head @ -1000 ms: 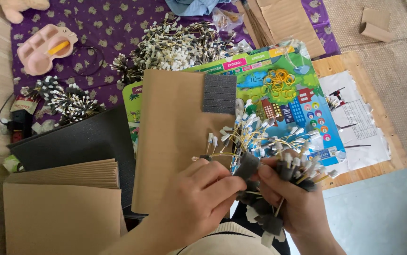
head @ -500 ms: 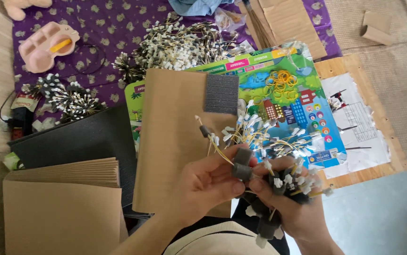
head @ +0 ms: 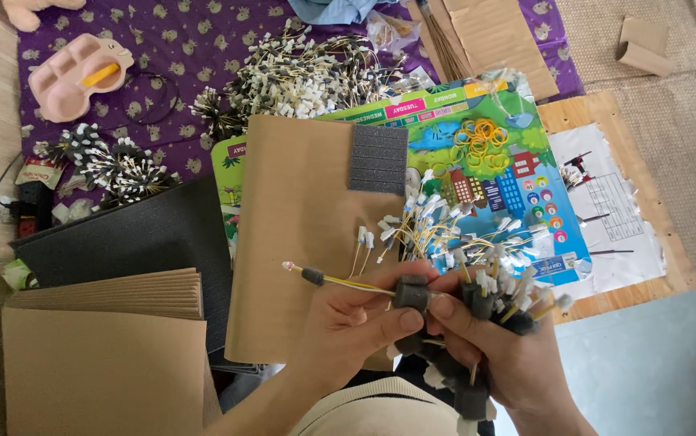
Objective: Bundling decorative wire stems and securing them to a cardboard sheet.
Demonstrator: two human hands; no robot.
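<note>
Left hand (head: 356, 323) pinches a dark foam sleeve (head: 411, 294) on a thin yellow wire (head: 348, 282); right hand (head: 493, 347) closes around what looks like a bundle of wires (head: 497, 295).

A small red-and-white printed packet (head: 39, 172) lies far left of the hands (head: 437, 331). A clear crinkled plastic bag (head: 387, 31) sits well above them, and a colourful glossy printed sheet (head: 493, 169) lies just above.
</note>
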